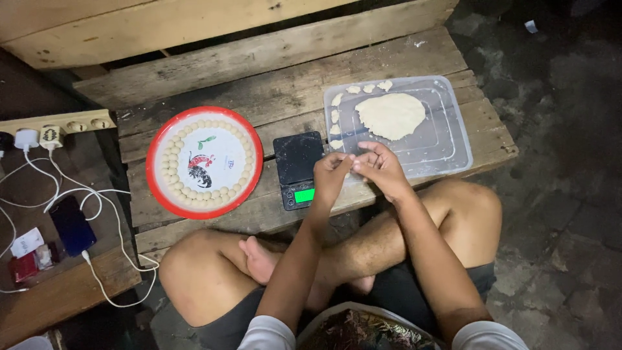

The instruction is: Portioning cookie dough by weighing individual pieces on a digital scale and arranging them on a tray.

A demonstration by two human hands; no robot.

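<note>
**Dough balls: ring on the plate filling, a flat slab still waiting**

Crossed legs (324, 259) are filling the bottom of my view, and just above them I am watching both hands meeting over the near edge of the wooden surface (272, 84). Left hand (332, 174) and right hand (382, 170) are pressed fingertip to fingertip, apparently pinching a small bit of dough between them; the piece itself is too hidden for me to make out.

At ten o'clock from the hands, the red-rimmed plate (204, 162) is carrying a ring of small dough balls (173, 170) around its inner edge, almost closing the circle, while its middle is staying bare. So a good share of the shaping is looking done.

At one o'clock, the clear plastic tray (453, 146) is holding a flat dough slab (391, 115), with a few torn pieces (337, 115) lining its left and far edges. Judging by that slab, plenty of dough is remaining to portion.

Between plate and tray, at nine o'clock from the hands, the small black scale (297, 170) is sitting with its green display lit and nothing on it.
</note>
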